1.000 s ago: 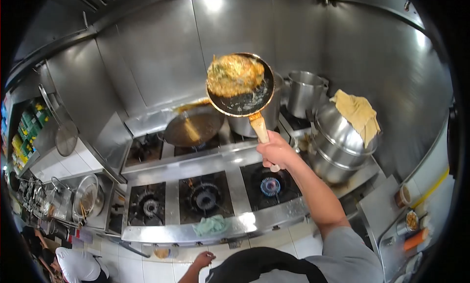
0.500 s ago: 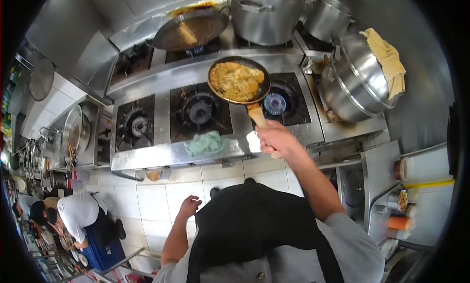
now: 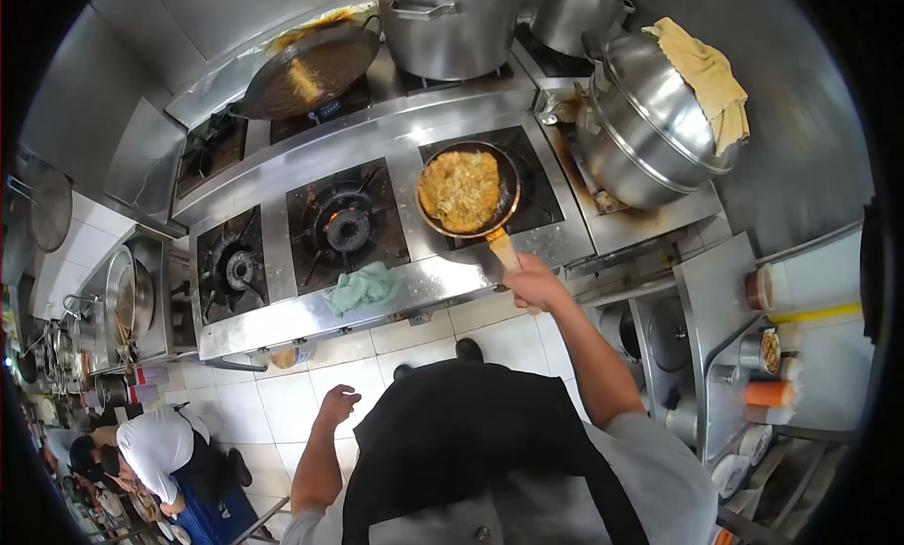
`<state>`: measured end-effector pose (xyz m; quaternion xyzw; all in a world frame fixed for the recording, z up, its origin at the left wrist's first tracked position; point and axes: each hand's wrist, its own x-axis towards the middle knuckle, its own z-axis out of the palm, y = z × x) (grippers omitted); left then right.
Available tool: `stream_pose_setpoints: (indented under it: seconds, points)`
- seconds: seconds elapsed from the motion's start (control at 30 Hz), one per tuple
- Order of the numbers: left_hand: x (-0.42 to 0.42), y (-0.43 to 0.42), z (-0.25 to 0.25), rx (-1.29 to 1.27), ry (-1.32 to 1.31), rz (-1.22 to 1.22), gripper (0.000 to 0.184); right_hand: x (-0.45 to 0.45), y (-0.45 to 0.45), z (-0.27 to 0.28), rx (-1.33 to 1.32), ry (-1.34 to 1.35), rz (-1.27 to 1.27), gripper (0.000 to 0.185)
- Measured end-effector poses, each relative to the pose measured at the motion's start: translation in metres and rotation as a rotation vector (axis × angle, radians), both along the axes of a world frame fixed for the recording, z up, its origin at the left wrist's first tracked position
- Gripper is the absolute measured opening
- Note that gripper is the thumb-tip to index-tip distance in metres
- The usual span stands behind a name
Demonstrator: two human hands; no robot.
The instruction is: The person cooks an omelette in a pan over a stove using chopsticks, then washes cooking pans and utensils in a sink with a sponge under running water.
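My right hand [image 3: 535, 283] grips the pale handle of a small frying pan [image 3: 513, 192] above the right front burner. Inside the pan lies a round, golden-brown omelette-like piece of food [image 3: 459, 189], towards the pan's left, leaving dark pan bottom bare on the right. Lower down, my left hand [image 3: 337, 404] hangs free in front of the stove, fingers loosely bent and apart, holding nothing. The nearest thing on the stove edge is a crumpled green cloth [image 3: 365, 289].
Behind the front burners stand a wok [image 3: 306, 72] and a large steel pot [image 3: 447, 27]. A domed steamer [image 3: 650, 112] draped with a yellow cloth [image 3: 704, 74] is at the right. Another person [image 3: 168, 455] bends over at the lower left.
The pan has come back and down towards me over the burner. The food, bunched and uneven before, now lies flatter and rounder. My view has shifted; my left hand stays free.
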<state>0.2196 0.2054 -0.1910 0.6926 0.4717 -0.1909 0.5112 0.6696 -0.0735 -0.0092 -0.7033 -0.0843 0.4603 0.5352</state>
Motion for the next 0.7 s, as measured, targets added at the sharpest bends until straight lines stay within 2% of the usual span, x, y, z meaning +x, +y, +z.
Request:
stream_pose_setpoints:
  seconds: [0.03, 0.1, 0.2, 0.27, 0.37, 0.4, 0.47, 0.5, 0.57, 0.6, 0.67, 0.7]
  points:
    - [0.017, -0.001, 0.011, 0.013, -0.001, 0.026, 0.037, -0.006, 0.005, -0.006, 0.024, 0.035, -0.093, 0.014]
    - [0.039, -0.008, 0.031, 0.007, 0.014, 0.045, 0.036, 0.001, -0.007, -0.018, 0.018, 0.024, -0.054, 0.014]
    - [0.055, -0.009, 0.034, 0.065, -0.015, -0.096, 0.036, 0.022, -0.012, -0.029, 0.036, 0.019, -0.036, 0.013]
    - [0.059, -0.016, 0.037, 0.050, -0.008, -0.049, 0.036, 0.024, -0.015, -0.043, 0.028, 0.069, -0.064, 0.012]
    - [0.063, -0.024, 0.036, 0.045, -0.005, -0.054, 0.035, 0.040, 0.003, -0.059, -0.003, -0.029, -0.062, 0.009]
    - [0.058, -0.026, 0.029, 0.031, -0.030, -0.069, 0.035, 0.044, 0.005, -0.069, -0.010, -0.059, -0.085, 0.006]
    - [0.035, -0.027, -0.003, 0.129, -0.139, -0.282, 0.034, 0.049, 0.009, -0.097, -0.014, -0.081, -0.078, 0.006]
    - [0.033, -0.028, -0.022, 0.134, -0.133, -0.246, 0.034, 0.053, 0.009, -0.114, -0.040, -0.184, -0.083, 0.007]
    - [0.013, -0.037, -0.040, 0.309, -0.290, -0.409, 0.034, 0.062, 0.009, -0.135, -0.128, -0.346, 0.032, 0.010]
    - [0.039, -0.049, 0.021, -0.043, -0.015, -0.023, 0.032, 0.073, 0.003, -0.178, 0.096, -0.130, -0.054, 0.016]
    - [0.018, -0.039, 0.008, 0.035, -0.214, -0.310, 0.031, 0.060, 0.015, -0.134, 0.071, -0.169, -0.051, 0.015]
    - [0.010, -0.032, -0.001, 0.135, -0.204, -0.356, 0.030, 0.052, 0.027, -0.060, -0.368, -0.540, 0.235, 0.018]
